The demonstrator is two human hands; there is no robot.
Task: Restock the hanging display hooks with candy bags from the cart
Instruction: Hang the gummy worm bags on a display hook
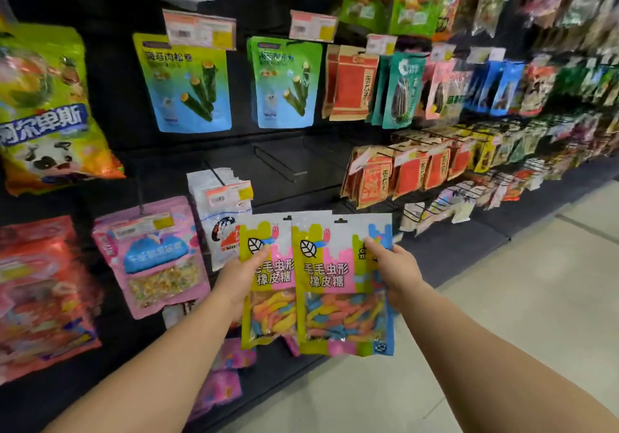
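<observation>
- Two gummy-worm candy bags [338,285], overlapping, upright between both hands: yellow-green, pink and blue print, clear window with multicoloured worms.
- Left hand [239,277]: thumb pinching rear bag's left edge.
- Right hand [397,270]: gripping front bag's right edge.
- One empty hook [278,164] above hands.

the two gummy-worm bags [341,285] are lime, pink and blue with white tops, black leaf marks and multicoloured worms showing. at nine o'clock hangs a pink bag [150,258] with a blue panel. at twelve o'clock, seaweed-roll bags [187,84] fade green to blue. at two o'clock, red-orange seed packets [351,84] and teal ones [400,91]. the display wall [117,98] is black.
</observation>
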